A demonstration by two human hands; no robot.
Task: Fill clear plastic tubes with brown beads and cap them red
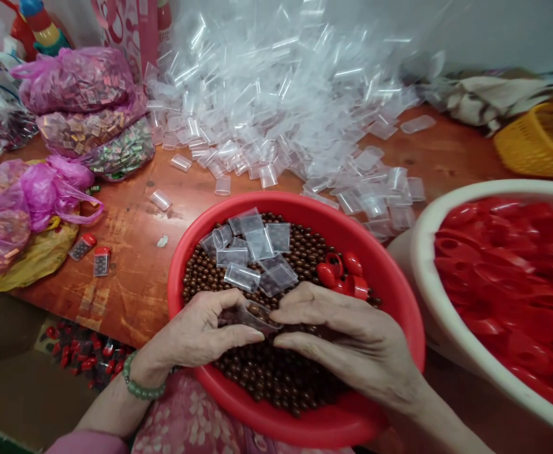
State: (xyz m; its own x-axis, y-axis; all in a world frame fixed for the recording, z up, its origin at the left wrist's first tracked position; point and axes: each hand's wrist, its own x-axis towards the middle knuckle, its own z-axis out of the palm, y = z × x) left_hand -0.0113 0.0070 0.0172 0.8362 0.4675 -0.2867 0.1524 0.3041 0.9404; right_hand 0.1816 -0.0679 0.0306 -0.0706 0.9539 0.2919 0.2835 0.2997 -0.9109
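Over a red basin [411, 315], my left hand [200, 328] grips a small clear plastic case [263, 315] between thumb and fingers. Its open end faces my right hand [352, 334], whose thumb and fingertips close round that end. A few brown balls show at the case's mouth; my fingers hide part of it. Shiny brown balls [276, 378] fill the basin beneath both hands. On top of them, just beyond my hands, lie several empty clear cases [257, 243]. Several red caps [352, 265] rest at the basin's right side.
A large heap of clear cases [276, 107] covers the back of the table [125, 233]. At right stands a white tub [420, 265] of red caps, with a yellow basket [522, 145] behind. Pink bags [82, 75] and two filled cases [101, 261] lie left, above a cardboard box [6, 359].
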